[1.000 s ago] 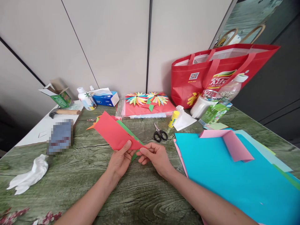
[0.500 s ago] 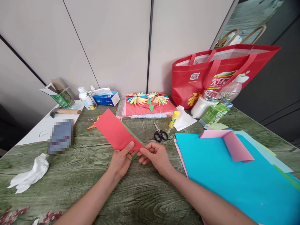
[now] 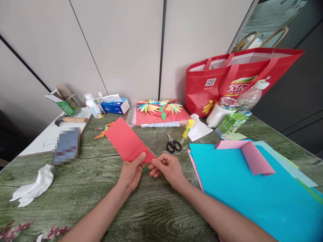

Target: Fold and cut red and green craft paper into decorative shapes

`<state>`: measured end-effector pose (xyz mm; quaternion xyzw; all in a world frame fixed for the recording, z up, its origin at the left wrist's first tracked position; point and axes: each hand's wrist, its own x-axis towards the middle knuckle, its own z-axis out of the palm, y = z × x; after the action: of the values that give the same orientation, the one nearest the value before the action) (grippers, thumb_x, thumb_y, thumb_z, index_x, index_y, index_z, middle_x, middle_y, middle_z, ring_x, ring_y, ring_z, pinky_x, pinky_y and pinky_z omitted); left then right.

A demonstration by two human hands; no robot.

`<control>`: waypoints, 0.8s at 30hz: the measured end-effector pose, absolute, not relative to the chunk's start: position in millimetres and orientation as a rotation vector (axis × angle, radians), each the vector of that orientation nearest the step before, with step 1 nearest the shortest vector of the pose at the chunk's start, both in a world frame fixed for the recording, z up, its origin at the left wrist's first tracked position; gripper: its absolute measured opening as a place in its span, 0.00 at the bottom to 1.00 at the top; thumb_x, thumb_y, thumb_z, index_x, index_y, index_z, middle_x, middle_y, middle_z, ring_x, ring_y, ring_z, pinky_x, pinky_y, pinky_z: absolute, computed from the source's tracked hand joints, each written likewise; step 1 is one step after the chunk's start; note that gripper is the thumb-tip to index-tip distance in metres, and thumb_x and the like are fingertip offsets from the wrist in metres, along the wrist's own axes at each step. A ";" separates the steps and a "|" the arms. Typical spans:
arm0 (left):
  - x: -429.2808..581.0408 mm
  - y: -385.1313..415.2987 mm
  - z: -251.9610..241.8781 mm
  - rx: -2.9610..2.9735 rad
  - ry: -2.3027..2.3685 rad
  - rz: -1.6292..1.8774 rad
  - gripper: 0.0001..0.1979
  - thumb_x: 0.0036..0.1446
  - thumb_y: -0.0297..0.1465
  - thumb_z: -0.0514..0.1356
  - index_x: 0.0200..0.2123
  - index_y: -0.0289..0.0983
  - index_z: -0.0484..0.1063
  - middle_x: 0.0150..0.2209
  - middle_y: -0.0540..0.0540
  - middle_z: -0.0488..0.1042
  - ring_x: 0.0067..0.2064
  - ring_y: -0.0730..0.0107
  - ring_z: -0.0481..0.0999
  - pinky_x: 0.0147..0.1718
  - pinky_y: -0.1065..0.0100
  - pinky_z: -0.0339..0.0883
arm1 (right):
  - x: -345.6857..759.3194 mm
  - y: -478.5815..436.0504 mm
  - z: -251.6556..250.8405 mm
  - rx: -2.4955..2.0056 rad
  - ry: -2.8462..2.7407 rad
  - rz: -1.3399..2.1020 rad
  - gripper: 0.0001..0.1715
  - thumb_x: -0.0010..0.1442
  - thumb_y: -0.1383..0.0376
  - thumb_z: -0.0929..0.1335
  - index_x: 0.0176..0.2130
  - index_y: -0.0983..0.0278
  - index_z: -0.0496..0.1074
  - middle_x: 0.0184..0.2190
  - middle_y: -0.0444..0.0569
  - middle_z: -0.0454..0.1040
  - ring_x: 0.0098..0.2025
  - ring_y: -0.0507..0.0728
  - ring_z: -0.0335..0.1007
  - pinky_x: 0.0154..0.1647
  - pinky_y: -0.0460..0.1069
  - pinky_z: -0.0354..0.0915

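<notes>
Between my two hands is a long strip of red paper [image 3: 127, 137], tilted up to the left, with a crease across its lower part. Green paper [image 3: 145, 168] shows behind its lower end. My left hand [image 3: 133, 169] grips the strip from below, thumb on the front face. With thumb and fingers, my right hand [image 3: 166, 167] pinches the strip's lower right corner. Just beyond that hand lie black-handled scissors [image 3: 173, 145], and a yellow glue stick [image 3: 188, 128] stands to their right. Small orange and green paper pieces [image 3: 101, 133] lie partly behind the strip.
Large blue paper [image 3: 232, 188] with a folded pink strip [image 3: 257, 158] covers the right side. At the back are folded-paper fans [image 3: 158, 107], a blue tissue box [image 3: 116, 106] and a red bag [image 3: 202, 90]. Crumpled tissue [image 3: 35, 186] and a hammer [image 3: 73, 119] lie left.
The red strip has turned slightly, so less green paper shows along its right edge and its crease is plainer. Both hands keep their hold.
</notes>
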<state>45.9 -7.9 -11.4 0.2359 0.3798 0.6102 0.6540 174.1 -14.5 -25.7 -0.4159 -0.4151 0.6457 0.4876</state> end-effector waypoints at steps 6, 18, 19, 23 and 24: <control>47.0 -8.0 -11.5 0.522 0.878 1.417 0.10 0.42 0.24 0.66 0.31 0.34 0.71 0.29 0.48 0.77 0.30 0.69 0.76 0.32 0.68 0.71 | 174.1 -14.7 -25.3 -0.997 -1.002 1.591 0.16 0.48 0.57 0.71 0.24 0.66 0.66 0.22 0.47 0.77 0.20 0.52 0.73 0.18 0.43 0.67; 46.2 -8.3 -11.2 0.495 0.919 1.427 0.11 0.40 0.24 0.67 0.30 0.33 0.70 0.27 0.49 0.77 0.27 0.71 0.75 0.29 0.69 0.71 | 171.9 -16.0 -25.0 -1.009 -0.987 1.602 0.16 0.46 0.57 0.71 0.24 0.66 0.66 0.21 0.47 0.77 0.18 0.51 0.72 0.17 0.44 0.67; 46.0 -8.3 -11.1 0.493 0.916 1.426 0.12 0.40 0.24 0.67 0.30 0.33 0.69 0.27 0.49 0.77 0.27 0.71 0.75 0.29 0.69 0.71 | 171.8 -15.8 -25.4 -1.007 -0.983 1.604 0.16 0.46 0.57 0.71 0.24 0.66 0.66 0.22 0.47 0.77 0.18 0.51 0.72 0.17 0.44 0.67; 44.3 -7.6 -9.9 0.513 0.892 1.419 0.12 0.40 0.24 0.67 0.30 0.33 0.69 0.28 0.48 0.77 0.28 0.70 0.76 0.29 0.68 0.72 | 172.7 -15.1 -25.9 -1.014 -0.975 1.605 0.15 0.46 0.58 0.72 0.25 0.67 0.67 0.23 0.48 0.77 0.19 0.52 0.72 0.17 0.43 0.67; 43.6 -7.0 -9.5 0.520 0.888 1.423 0.12 0.40 0.24 0.67 0.30 0.33 0.69 0.28 0.48 0.77 0.28 0.70 0.76 0.29 0.68 0.72 | 173.1 -15.0 -25.7 -1.016 -0.978 1.600 0.15 0.46 0.59 0.72 0.26 0.67 0.67 0.23 0.48 0.77 0.19 0.52 0.73 0.17 0.43 0.67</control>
<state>43.6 -7.0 -9.5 0.2278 0.3891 0.6236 0.6386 173.1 -15.0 -25.7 -0.4169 -0.4013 0.6569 0.4833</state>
